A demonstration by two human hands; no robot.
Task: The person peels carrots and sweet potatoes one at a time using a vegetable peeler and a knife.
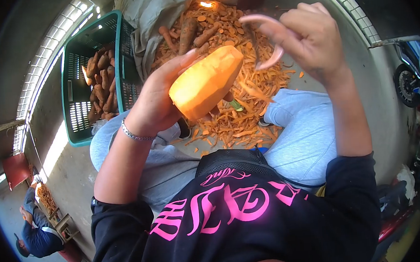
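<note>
A peeled orange carrot (206, 82), thick and faceted, lies in my left hand (161, 93), whose fingers wrap round its underside. To the right, my right hand (306, 39) is closed on a pink Y-shaped peeler (266, 27); the peeler is a little blurred and apart from the carrot. Beneath both hands a pile of orange peelings (248, 121) covers the floor between my legs. Several unpeeled carrots (188, 35) rest on the pile's far left part.
At the left stands a green crate (70, 121) holding several unpeeled carrots. A pale sack (146, 18) lies beside it. Another person (42, 237) sits at the far lower left near more peelings. A motorcycle wheel (406, 85) shows at the right edge.
</note>
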